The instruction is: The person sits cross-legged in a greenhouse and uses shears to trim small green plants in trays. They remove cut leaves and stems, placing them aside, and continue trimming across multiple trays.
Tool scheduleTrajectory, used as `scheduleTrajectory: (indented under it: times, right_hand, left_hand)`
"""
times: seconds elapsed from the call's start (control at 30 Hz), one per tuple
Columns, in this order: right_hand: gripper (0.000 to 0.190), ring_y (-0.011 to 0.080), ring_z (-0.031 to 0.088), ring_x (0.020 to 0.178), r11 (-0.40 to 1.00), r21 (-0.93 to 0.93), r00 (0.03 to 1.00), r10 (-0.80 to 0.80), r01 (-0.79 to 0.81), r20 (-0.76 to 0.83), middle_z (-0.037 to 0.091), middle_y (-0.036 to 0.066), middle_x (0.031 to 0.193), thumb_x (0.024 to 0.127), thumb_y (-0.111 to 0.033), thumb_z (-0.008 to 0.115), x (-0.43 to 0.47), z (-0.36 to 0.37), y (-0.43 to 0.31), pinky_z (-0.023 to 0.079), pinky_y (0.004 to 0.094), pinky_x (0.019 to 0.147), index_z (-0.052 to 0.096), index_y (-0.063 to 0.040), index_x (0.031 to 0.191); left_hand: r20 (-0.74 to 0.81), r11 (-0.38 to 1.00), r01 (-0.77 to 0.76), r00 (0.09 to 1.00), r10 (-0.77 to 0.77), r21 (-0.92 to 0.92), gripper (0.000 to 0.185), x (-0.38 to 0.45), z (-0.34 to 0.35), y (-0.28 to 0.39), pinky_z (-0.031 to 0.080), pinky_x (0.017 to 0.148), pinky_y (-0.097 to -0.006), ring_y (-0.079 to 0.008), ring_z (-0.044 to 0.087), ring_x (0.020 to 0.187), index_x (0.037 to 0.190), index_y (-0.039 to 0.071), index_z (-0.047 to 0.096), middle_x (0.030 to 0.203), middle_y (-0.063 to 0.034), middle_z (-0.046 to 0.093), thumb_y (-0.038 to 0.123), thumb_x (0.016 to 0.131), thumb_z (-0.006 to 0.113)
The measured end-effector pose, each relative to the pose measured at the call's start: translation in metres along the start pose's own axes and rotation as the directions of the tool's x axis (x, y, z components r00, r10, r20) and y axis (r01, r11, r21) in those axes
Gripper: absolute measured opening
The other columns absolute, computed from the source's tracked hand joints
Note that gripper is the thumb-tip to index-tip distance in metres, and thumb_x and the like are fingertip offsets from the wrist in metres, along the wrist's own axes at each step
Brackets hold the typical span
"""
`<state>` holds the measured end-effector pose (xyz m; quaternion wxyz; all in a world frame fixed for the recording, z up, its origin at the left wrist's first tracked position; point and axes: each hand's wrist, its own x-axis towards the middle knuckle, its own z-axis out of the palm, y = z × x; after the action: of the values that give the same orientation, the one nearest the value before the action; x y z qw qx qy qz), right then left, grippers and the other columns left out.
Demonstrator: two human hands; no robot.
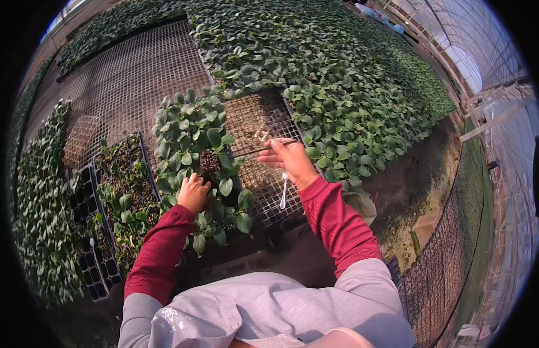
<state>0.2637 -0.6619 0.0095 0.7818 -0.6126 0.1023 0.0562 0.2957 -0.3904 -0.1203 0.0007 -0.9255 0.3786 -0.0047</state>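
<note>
My left hand (194,193) reaches in among the leaves of a tray of broad-leaved seedlings (187,126). Its fingers are bent down, and leaves and shadow hide whether they grip anything. Just beyond those fingers a dark block of potting soil (210,161) shows between the leaves. To the right, my right hand (289,160) holds a thin brown stick (261,150) between thumb and fingers, its tip pointing left toward the seedlings. Under that hand a small spoon (283,193) appears against the wire-mesh bench (247,117). A pale crumpled scrap (261,135) lies on the mesh just past my fingers.
Dense seedlings (360,108) cover the bench to the right and far side. On the left stand a sparsely filled cell tray (126,195), a black cell tray (93,278) with a pale slender object (95,256), and more seedlings (43,209). Dark netting (439,256) hangs at right.
</note>
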Motion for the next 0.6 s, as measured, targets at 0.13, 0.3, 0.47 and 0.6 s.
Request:
scheduleTrajectory:
  times: [0.13,0.3,0.47,0.6]
  right_hand:
    - [0.022,0.0179,0.064,0.07,0.999,-0.036,0.999,-0.033,0.035,0.034,0.062,0.01,0.082,0.091,-0.019,0.043,0.01,0.01,-0.012,0.052,0.0259,0.06,0.053,0.0,0.093]
    - [0.022,0.017,0.064,0.067,0.999,0.036,0.999,-0.041,0.041,-0.02,0.061,0.01,0.077,0.091,-0.019,0.041,-0.001,-0.016,-0.004,0.054,0.0275,0.061,0.052,0.0,0.092]
    - [0.022,0.0175,0.064,0.068,0.996,0.01,0.996,-0.086,0.087,-0.034,0.061,0.012,0.078,0.091,-0.019,0.041,-0.012,-0.019,-0.008,0.054,0.0274,0.061,0.052,0.0,0.092]
    - [0.022,0.0185,0.064,0.07,0.997,0.01,0.997,-0.08,0.08,-0.024,0.061,0.011,0.079,0.091,-0.019,0.042,-0.015,-0.017,-0.013,0.054,0.0275,0.061,0.053,0.0,0.092]
  left_hand:
    - [0.05,0.994,-0.111,0.992,0.112,-0.022,0.006,0.01,0.023,-0.018,0.043,0.064,-0.035,-0.0229,0.055,0.076,0.076,0.012,0.054,0.073,-0.0052,0.058,0.017,0.072,0.055]
    - [-0.039,0.975,-0.172,0.985,0.168,-0.139,0.011,0.029,0.025,-0.002,0.046,0.066,-0.0376,-0.0276,0.057,0.078,0.08,0.009,0.059,0.075,-0.0097,0.058,0.01,0.073,0.049]
    - [0.102,0.956,-0.085,0.988,0.117,-0.28,0.026,0.018,0.018,0.0,0.046,0.072,-0.0379,-0.0291,0.056,0.084,0.087,0.007,0.06,0.089,-0.0112,0.057,0.017,0.064,0.065]
    - [0.011,0.942,-0.151,0.987,0.162,-0.3,0.039,0.015,0.007,0.002,0.044,0.08,-0.0367,-0.0285,0.052,0.093,0.096,0.007,0.059,0.102,-0.0097,0.053,0.015,0.06,0.069]
